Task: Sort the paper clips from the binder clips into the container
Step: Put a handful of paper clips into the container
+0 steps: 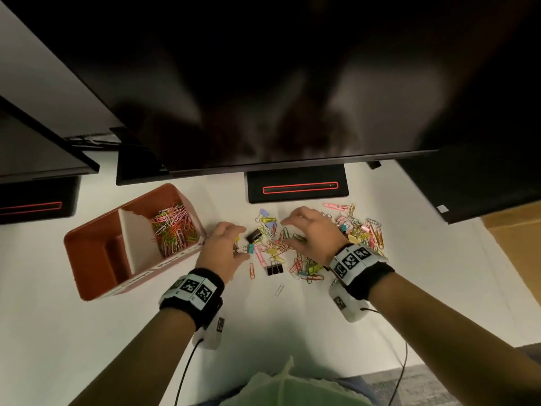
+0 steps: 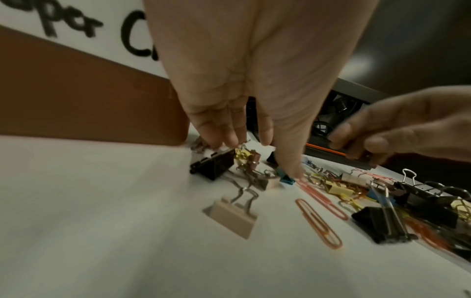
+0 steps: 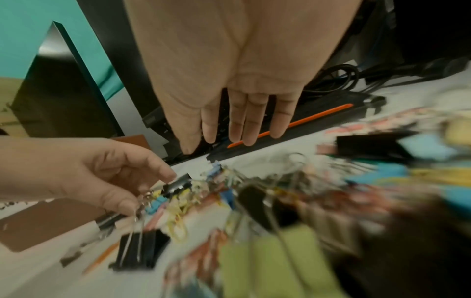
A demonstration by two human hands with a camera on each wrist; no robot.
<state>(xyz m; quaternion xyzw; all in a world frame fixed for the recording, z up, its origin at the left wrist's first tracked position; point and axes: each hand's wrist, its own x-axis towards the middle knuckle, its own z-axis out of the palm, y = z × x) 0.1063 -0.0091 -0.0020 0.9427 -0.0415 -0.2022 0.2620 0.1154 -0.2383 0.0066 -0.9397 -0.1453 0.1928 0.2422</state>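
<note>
A mixed pile of coloured paper clips and binder clips (image 1: 307, 247) lies on the white table. To its left stands the red-brown container (image 1: 87, 259); its right compartment holds many paper clips (image 1: 172, 230), and its label (image 2: 76, 22) reads "Paper Cl…". My left hand (image 1: 225, 244) is at the pile's left edge beside the container. Its fingers (image 2: 216, 139) and thumb curl down round a small cluster of clips (image 2: 244, 159) next to a black binder clip (image 2: 213, 165). My right hand (image 1: 304, 230) hovers over the middle of the pile, fingers (image 3: 242, 125) straight and holding nothing.
A monitor's lower edge overhangs the back of the table, and its black stand base (image 1: 297, 187) sits just behind the pile. Another stand base (image 1: 35, 206) is at the far left. A loose white paper clip (image 1: 279, 289) lies nearer me. The table's right edge borders a brown surface (image 1: 515, 244).
</note>
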